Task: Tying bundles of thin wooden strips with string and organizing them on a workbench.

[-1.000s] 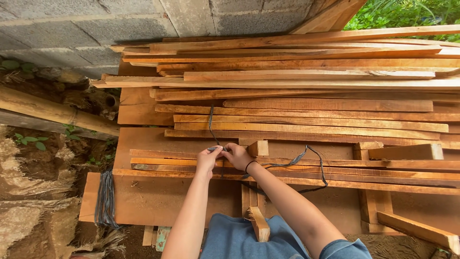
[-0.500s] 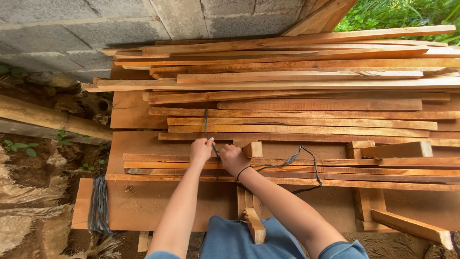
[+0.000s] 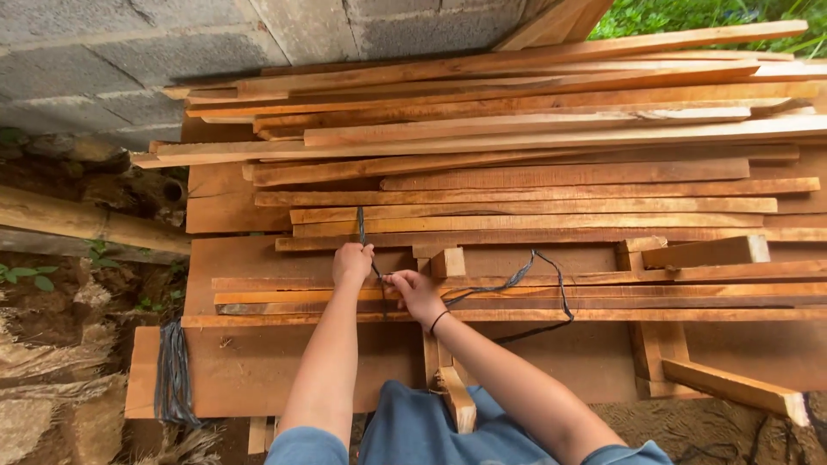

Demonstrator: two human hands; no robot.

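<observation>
A person in blue jeans (image 3: 413, 430) stands at the near edge of a big board (image 3: 284, 366). A bunch of dark string (image 3: 172, 370) is wrapped round the board's left end.

A few thin slats (image 3: 655, 297) lie side by side along the board. Both hands are on them, close together, near the middle. The left hand (image 3: 352, 264) is closed tight on a dark cord (image 3: 360, 226). That cord runs up from the fist, away from the person, over more slats. The right hand (image 3: 415, 294) pinches the cord too, just beside the left hand. From there the cord goes off to the right in a loose loop (image 3: 551, 288) that lies over the slats and drops past their near edge. A small wood block (image 3: 448, 263) sits just behind the right hand.

It looks like the cord is being tied round the slats. The knot does not look finished, because the loop is slack. The next move likely calls for both hands to pull the cord tight without letting it slip.

Further back is a big pile of long slats (image 3: 517, 138). Behind it stands a grey block wall (image 3: 129, 60). At the far left lies a bamboo pole (image 3: 77, 220).
</observation>
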